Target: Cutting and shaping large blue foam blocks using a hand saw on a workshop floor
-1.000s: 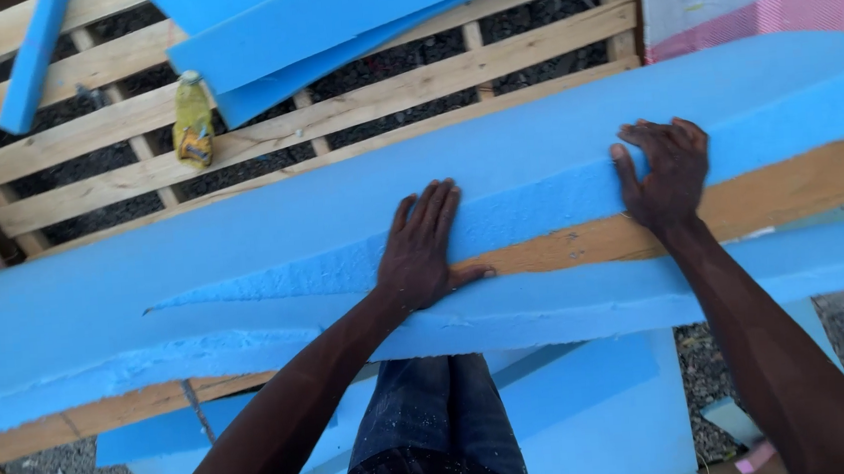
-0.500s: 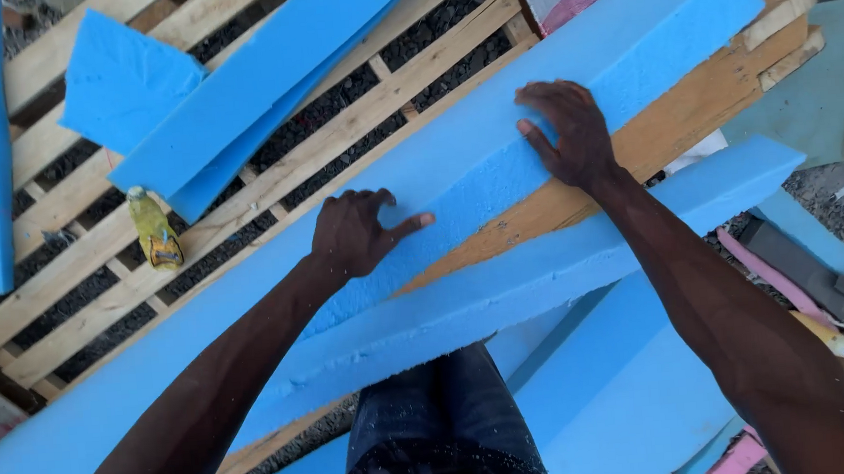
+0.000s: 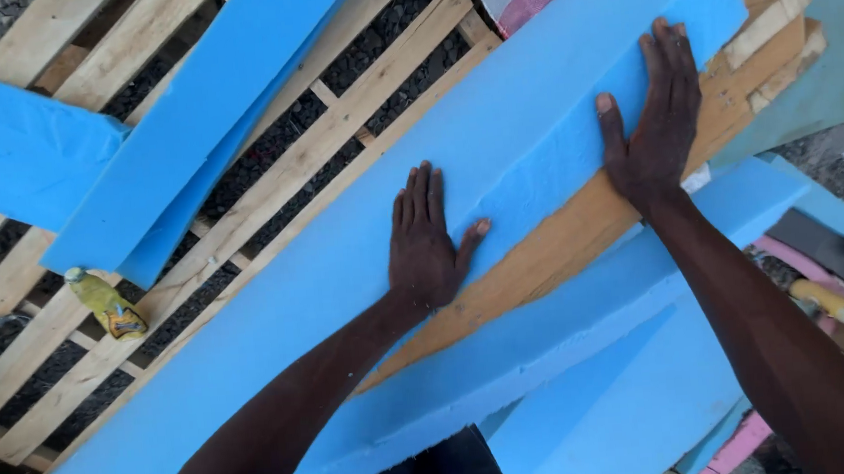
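Left hand (image 3: 425,242): flat and open, palm down on the long blue foam slab (image 3: 362,242), fingers together pointing to 12 o'clock, thumb spread toward 3 o'clock; it grasps nothing.
Right hand (image 3: 656,118): also flat and open, pressed on the same slab near its upper end, fingers toward 12 o'clock, heel of the palm over the slab's edge above the wooden plank (image 3: 582,224).
Foam slab: runs from 7 o'clock to 1 o'clock across the view, lying on the plank, with a second blue foam strip (image 3: 570,326) just below it.
Doing it well: my judgement is that even pressure from both flat palms, hands kept well apart, suits a soft slab; digging in the fingertips would dent it.
Edge: the slab's lower edge runs along the plank; whether they are flush I cannot tell.
At 10 o'clock: loose blue foam offcuts (image 3: 182,125) on a wooden pallet (image 3: 269,209).
At 9 o'clock: a yellow tube (image 3: 106,304) on the pallet slats.
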